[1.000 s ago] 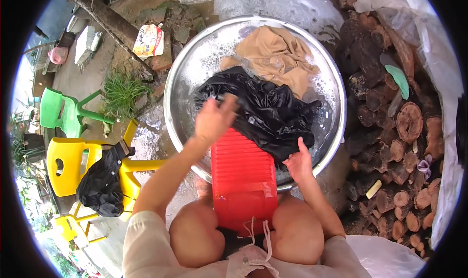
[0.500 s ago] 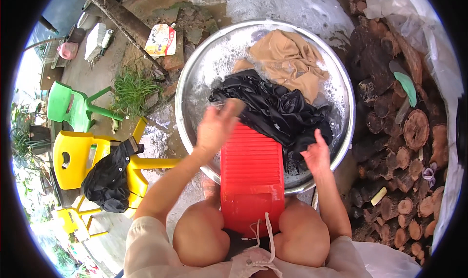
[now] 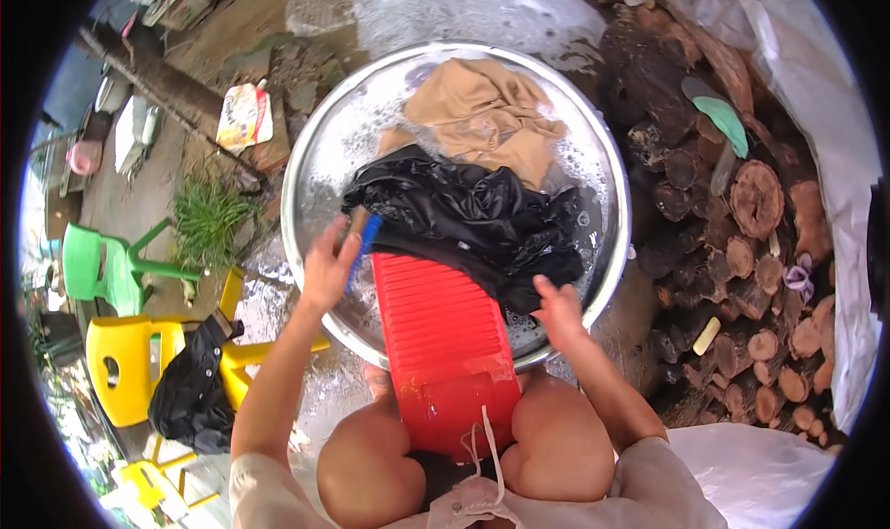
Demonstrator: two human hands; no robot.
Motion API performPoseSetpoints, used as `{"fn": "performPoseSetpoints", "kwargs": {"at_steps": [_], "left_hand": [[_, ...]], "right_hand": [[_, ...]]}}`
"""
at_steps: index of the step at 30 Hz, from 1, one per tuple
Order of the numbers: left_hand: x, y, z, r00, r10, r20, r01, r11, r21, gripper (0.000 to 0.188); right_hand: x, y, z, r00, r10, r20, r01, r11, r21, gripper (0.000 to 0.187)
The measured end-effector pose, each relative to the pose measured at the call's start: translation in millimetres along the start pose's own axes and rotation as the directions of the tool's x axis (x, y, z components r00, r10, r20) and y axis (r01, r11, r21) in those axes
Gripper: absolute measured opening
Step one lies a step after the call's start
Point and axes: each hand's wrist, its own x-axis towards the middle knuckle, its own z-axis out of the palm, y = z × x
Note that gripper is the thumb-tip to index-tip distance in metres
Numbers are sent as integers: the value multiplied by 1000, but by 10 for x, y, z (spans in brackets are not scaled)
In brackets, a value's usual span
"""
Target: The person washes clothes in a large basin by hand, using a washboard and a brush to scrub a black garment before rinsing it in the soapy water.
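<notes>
A slick black cloth (image 3: 445, 204) that could slide off its red board (image 3: 445, 316)

From where I stand, the black cloth lies bunched in the metal basin (image 3: 616, 279), its near edge draped over the far end of the board. The board slopes out over the rim, its near end between the person's bare knees (image 3: 371, 478).

The left hand (image 3: 329, 265) has its fingers closed on a blue-edged brush (image 3: 364, 247), just at the cloth's left side. The right hand (image 3: 561, 316) is at the lower right edge of the cloth, fingers loosely bent; whether they pinch it, I cannot tell.

That right hand would worry me most. If it has no firm hold, a hard stroke of the brush could drag the wet fabric off the ridges and down into the suds (image 3: 324, 153). The brush itself could twist out of the fingers if they are soapy. The board looks to be steadied only by the knees and the rim, so a shift of the legs, or a heavy push, could skew it or make it jump.

Beyond the black cloth, a tan cloth (image 3: 482, 112) sits in the same foamy water, touching it or nearly so; pull carelessly and the two could tangle. A strong jerk might also splash over the rim toward the logs (image 3: 756, 200) stacked at the right.
</notes>
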Motion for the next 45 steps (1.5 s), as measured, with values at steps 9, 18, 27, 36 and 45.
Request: {"fn": "performPoseSetpoints", "kwargs": {"at_steps": [9, 18, 27, 36, 45], "left_hand": [[-656, 827, 427, 870, 171, 462, 269, 620, -737, 74], [-575, 721, 162, 888, -14, 459, 382, 577, -722, 59], [143, 409, -1100, 995, -102, 12, 84, 742, -665, 48], [24, 548, 143, 999, 25, 26, -9, 865, -502, 46], [174, 827, 675, 931, 286, 227, -360, 825, 437, 35]], "right_hand": [[-405, -312, 839, 586, 87, 805, -273, 957, 96, 63], [545, -429, -259, 549, -823, 144, 482, 170, -860, 35], [275, -1105, -24, 695, -544, 470, 692, 684, -230, 14], [751, -428, 19, 676, -644, 358, 582, 169, -795, 19], [63, -299, -24, 929, -342, 143, 330, 938, 100, 15]]}}
